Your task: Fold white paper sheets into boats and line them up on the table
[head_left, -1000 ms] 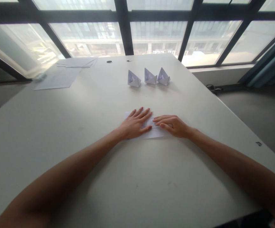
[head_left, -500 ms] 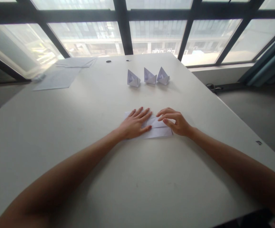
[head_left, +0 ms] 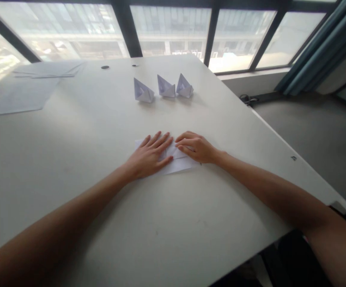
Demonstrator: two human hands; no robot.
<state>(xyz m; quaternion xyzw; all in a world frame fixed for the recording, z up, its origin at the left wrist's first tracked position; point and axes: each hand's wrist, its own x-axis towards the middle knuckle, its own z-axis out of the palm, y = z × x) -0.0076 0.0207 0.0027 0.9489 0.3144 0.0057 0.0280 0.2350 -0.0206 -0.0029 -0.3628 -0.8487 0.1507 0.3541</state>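
Observation:
A folded sheet of white paper (head_left: 181,163) lies on the table, partly hidden under both hands. My left hand (head_left: 150,155) rests flat on its left part with the fingers spread. At the paper's right part is my right hand (head_left: 198,147), its fingers bent and the thumb close to the fingertips, touching a folded flap. Three folded paper boats stand in a row beyond the hands: a left one (head_left: 143,92), a middle one (head_left: 166,87) and a right one (head_left: 185,87).
Flat white sheets (head_left: 20,93) lie at the far left of the white table (head_left: 101,223). Two round holes pierce the far end, the larger hole (head_left: 105,67) to the left. Windows rise behind, with a blue curtain (head_left: 319,48) at the right.
The view has swung right, so the table and boats sit further left. My right hand has come down closer to the left hand, its fingers closing at the paper's flap.

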